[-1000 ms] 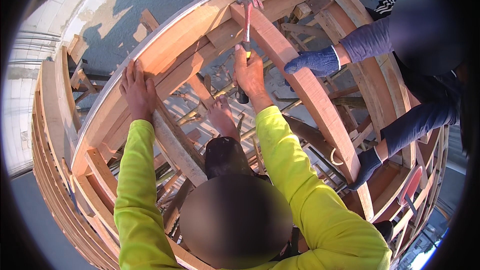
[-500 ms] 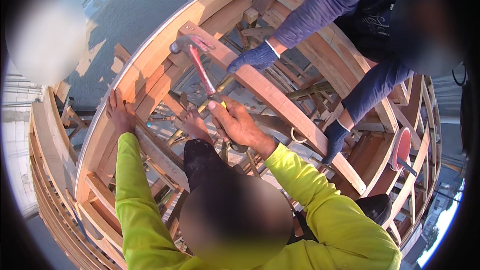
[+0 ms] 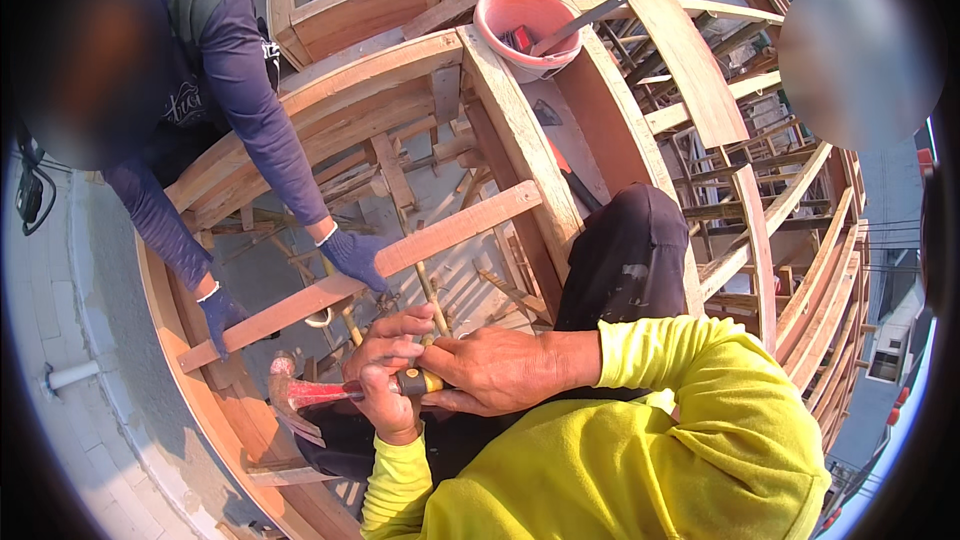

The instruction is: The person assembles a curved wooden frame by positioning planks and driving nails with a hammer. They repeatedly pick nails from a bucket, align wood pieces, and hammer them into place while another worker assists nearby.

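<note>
Low in the middle, a claw hammer [image 3: 318,395] with a steel head and red neck lies sideways, head to the left. My left hand [image 3: 385,380] curls around its shaft, with several fingers bent upward toward my right hand. My right hand [image 3: 495,368] closes at the yellow and black end of the handle, its fingertips close to the left ones. Anything small between the fingertips is hidden. Beyond my hands, a co-worker's navy-gloved hands [image 3: 355,258] rest on a reddish timber beam [image 3: 430,245] slanting across the open wooden frame.
A pink bucket [image 3: 528,30] holding tools stands on the framing at the top. Beside my dark-trousered knee [image 3: 630,240], a red-handled tool [image 3: 570,175] lies in a timber channel. Curved wooden ribs [image 3: 680,50] fill the right. Gaps between members drop to scattered wood below.
My view has swung right, bringing the bucket to the top and the co-worker to the left. My left hand has left the timber rim and joined my right at the hammer, now lowered.
</note>
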Motion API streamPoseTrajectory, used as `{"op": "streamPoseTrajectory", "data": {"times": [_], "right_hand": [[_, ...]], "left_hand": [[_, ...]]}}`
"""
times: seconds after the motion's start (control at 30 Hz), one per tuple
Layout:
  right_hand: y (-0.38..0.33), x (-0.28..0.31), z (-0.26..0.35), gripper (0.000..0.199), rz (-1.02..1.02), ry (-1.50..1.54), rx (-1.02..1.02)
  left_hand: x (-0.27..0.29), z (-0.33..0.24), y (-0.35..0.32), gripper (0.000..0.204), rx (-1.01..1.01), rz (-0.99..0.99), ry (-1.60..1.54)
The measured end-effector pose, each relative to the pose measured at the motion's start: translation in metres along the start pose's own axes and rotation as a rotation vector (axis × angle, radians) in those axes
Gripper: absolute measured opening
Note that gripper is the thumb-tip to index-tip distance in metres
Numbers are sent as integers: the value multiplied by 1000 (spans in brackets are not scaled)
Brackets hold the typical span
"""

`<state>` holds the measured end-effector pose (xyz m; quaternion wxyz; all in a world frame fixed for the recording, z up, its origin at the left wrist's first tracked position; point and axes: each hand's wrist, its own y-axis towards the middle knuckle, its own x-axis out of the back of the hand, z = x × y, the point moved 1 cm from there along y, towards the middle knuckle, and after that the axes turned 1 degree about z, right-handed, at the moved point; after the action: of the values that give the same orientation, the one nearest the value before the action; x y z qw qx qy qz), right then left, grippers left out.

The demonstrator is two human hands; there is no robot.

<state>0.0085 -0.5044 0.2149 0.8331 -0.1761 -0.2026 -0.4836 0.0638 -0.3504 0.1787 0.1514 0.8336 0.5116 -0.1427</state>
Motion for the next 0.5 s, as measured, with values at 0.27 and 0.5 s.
{"op": "streamPoseTrajectory", "data": {"times": [0.27,0.5], "right_hand": [[-158,130,-117,17,-1144,494,-116],[-200,65,-381,40,-685,-53,-994]], "left_hand": [[-64,104,94,49,188,-31,-101],[-37,221,137,44,371,-230,214]]}}
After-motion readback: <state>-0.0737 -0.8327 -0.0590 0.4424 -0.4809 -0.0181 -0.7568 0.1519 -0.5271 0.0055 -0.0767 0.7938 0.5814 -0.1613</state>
